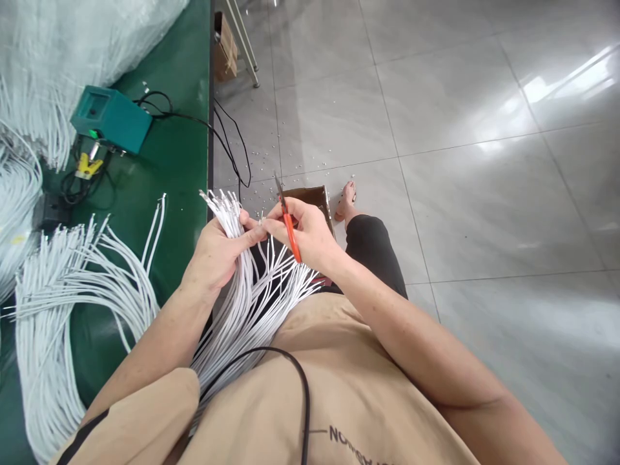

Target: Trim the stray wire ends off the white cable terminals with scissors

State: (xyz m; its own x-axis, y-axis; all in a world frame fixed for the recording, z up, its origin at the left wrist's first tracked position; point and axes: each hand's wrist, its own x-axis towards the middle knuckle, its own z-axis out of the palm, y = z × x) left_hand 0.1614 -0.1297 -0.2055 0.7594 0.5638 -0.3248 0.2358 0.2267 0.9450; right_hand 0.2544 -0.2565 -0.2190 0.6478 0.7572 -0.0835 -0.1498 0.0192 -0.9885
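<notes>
My left hand (220,252) is wrapped round a bundle of white cables (247,294), whose cut ends stick up above the fingers. Scissors with orange handles (291,232) rest in my right hand (307,236), their dark blades pointing up and away. The fingertips of both hands meet at a thin cable end between them; its details are too small to make out. More of the white cables lie across my lap, their loose ends fanned out below my right hand.
On the green table (179,161) at left are a teal device (112,119), yellow-handled pliers (88,166) and more white cable bundles (46,323). An open cardboard box (307,194) stands on the floor beyond my hands, with small scraps around. Black cords hang off the table edge.
</notes>
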